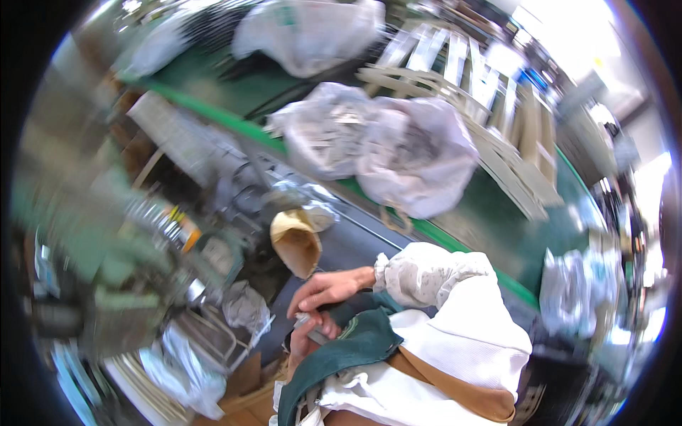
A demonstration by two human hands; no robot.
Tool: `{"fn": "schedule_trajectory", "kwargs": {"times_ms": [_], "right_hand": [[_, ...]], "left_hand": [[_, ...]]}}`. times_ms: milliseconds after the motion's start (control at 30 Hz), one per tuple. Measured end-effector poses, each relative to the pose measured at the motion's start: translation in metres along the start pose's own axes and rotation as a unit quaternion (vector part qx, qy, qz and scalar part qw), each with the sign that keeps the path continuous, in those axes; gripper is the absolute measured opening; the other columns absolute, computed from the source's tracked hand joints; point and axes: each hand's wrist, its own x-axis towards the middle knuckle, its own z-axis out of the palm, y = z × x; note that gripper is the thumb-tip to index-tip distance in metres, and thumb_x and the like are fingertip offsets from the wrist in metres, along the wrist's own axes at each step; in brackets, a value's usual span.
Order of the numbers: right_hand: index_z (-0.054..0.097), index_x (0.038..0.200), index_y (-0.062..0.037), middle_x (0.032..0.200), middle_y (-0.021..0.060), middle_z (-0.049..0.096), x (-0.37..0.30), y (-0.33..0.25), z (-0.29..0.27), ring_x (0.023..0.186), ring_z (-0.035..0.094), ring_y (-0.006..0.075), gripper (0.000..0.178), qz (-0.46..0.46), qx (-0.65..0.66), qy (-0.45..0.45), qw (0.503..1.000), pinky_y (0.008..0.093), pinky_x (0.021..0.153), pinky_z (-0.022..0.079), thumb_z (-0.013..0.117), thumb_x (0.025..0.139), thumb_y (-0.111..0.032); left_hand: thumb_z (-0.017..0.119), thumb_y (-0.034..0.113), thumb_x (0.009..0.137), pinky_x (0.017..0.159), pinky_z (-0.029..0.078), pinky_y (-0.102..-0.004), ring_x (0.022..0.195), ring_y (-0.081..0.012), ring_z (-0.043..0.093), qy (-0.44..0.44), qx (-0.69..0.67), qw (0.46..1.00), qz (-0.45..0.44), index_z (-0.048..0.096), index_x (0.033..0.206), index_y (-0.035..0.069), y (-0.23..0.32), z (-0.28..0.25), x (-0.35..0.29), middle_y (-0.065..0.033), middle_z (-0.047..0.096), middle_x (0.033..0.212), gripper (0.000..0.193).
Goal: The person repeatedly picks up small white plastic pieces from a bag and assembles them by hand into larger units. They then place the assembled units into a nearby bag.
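My right hand (pixel 328 290) reaches in from a white sleeve with a patterned cuff. Its fingers bend down close together over my left hand (pixel 304 342), and what they hold, if anything, is hidden. The left hand's fingers are curled round a small light grey piece (pixel 321 334), whose kind I cannot make out. Both hands are close to my body, beside a dark green apron (pixel 355 348). Just beyond them is a yellowish, open-ended, cup-like thing (pixel 295 241). The view is smeared by motion.
Beyond my hands runs a green-edged table (pixel 490 209). On it are two open whitish plastic bags (pixel 419 153) of small pieces, a stack of long pale strips (pixel 508 160) and a large white bag (pixel 309 32). Blurred green machinery (pixel 99 220) and a crumpled clear bag (pixel 188 373) are at left.
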Motion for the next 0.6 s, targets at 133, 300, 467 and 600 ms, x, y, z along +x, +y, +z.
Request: {"fn": "schedule_trajectory", "kwargs": {"times_ms": [133, 300, 467, 600], "right_hand": [[0.065, 0.102, -0.0024, 0.089, 0.0131, 0.065, -0.101, 0.014, -0.073, 0.078, 0.064, 0.0245, 0.022, -0.037, -0.296, 0.490, 0.819, 0.0343, 0.071, 0.051, 0.062, 0.080, -0.008], [0.066, 0.085, -0.0059, 0.085, 0.0091, 0.063, -0.255, 0.050, -0.207, 0.087, 0.059, 0.0285, 0.017, 0.107, -0.585, 0.574, 0.563, 0.0398, 0.073, 0.049, 0.061, 0.070, 0.000], [0.064, 0.095, -0.0069, 0.098, 0.0084, 0.060, -0.252, 0.073, -0.272, 0.097, 0.057, 0.0292, 0.030, 0.241, -0.650, 0.372, 0.618, 0.0416, 0.077, 0.049, 0.072, 0.067, -0.014], [0.065, 0.095, -0.0054, 0.111, 0.0100, 0.058, -0.240, 0.077, -0.283, 0.109, 0.053, 0.0316, 0.031, 0.362, -0.612, 0.281, 0.645, 0.0434, 0.082, 0.050, 0.069, 0.065, -0.012]], "left_hand": [[0.056, 0.020, 0.089, 0.062, 0.040, -0.0298, 0.060, -0.0160, 0.047, -0.067, 0.065, 0.986, -0.138, 0.051, 0.090, 0.007, 0.011, 0.024, 0.032, -0.0034, 0.045, 0.064, 0.014], [0.056, 0.018, 0.092, 0.048, 0.030, -0.0222, 0.049, -0.0088, 0.039, -0.035, 0.168, 0.955, -0.240, 0.049, 0.089, 0.007, 0.018, 0.040, 0.068, 0.0005, 0.038, 0.059, 0.013], [0.054, 0.017, 0.092, 0.050, 0.030, -0.0239, 0.048, -0.0082, 0.036, 0.013, 0.044, 0.972, -0.230, 0.047, 0.084, 0.010, 0.023, 0.036, 0.081, 0.0012, 0.035, 0.059, 0.013], [0.054, 0.017, 0.092, 0.051, 0.029, -0.0239, 0.048, -0.0080, 0.035, 0.053, 0.046, 0.985, -0.155, 0.045, 0.080, 0.010, 0.033, 0.028, 0.084, 0.0012, 0.035, 0.059, 0.017]]}}
